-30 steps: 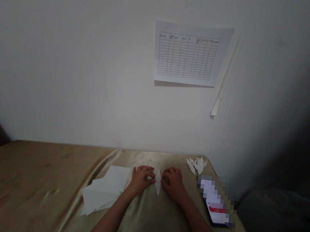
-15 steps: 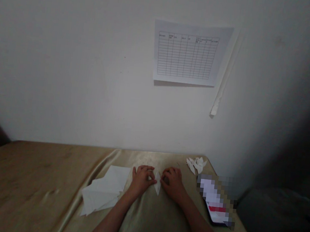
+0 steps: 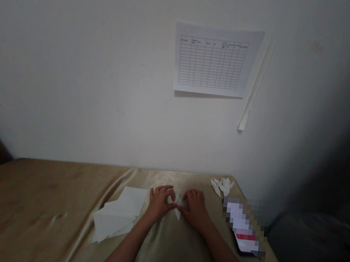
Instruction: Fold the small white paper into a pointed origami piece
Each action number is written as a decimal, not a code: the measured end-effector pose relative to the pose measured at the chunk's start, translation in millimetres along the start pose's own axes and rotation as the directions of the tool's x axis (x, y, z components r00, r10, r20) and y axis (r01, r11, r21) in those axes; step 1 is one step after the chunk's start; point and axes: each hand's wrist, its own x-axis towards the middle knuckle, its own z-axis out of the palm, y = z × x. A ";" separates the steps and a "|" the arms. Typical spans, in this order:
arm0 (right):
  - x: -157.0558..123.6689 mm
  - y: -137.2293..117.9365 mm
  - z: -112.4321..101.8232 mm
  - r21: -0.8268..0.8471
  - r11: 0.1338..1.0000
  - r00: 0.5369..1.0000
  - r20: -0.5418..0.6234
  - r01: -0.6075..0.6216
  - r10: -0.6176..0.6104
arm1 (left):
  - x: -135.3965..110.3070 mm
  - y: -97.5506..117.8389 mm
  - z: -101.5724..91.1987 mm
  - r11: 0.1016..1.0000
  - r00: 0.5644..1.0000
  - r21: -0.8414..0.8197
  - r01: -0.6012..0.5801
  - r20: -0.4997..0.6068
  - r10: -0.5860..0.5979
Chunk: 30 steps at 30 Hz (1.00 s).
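A small folded white paper piece [image 3: 178,208] with a pointed lower tip lies on the tan cloth-covered table [image 3: 45,205]. My left hand [image 3: 159,202] presses on its left side with curled fingers. My right hand [image 3: 195,206] presses on its right side, and the thumbs meet over the paper. Most of the piece is hidden under my fingers.
A stack of white paper sheets [image 3: 119,217] lies left of my left hand. Several small folded paper pieces [image 3: 221,186] sit at the table's far right corner. A phone [image 3: 242,232] lies along the right edge. A printed table sheet [image 3: 213,62] hangs on the wall.
Both hands have closed in over the folded paper, so less of it shows than before. The thumbs now touch above its lower tip.
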 end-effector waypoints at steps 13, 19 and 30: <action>0.9 0.8 -2.2 0.053 0.998 1.000 0.026 -0.015 0.014 | -0.6 1.3 3.0 1.000 0.999 0.004 0.011 -0.036 -0.011; 1.0 -0.8 -6.3 0.050 0.998 1.000 -0.005 -0.026 0.026 | -3.0 3.2 3.3 1.000 0.997 0.009 -0.005 -0.083 0.006; 1.5 2.4 -7.7 0.080 0.996 0.998 -0.033 -0.047 0.050 | -6.0 5.9 -3.8 0.995 0.994 0.042 -0.085 -0.067 0.088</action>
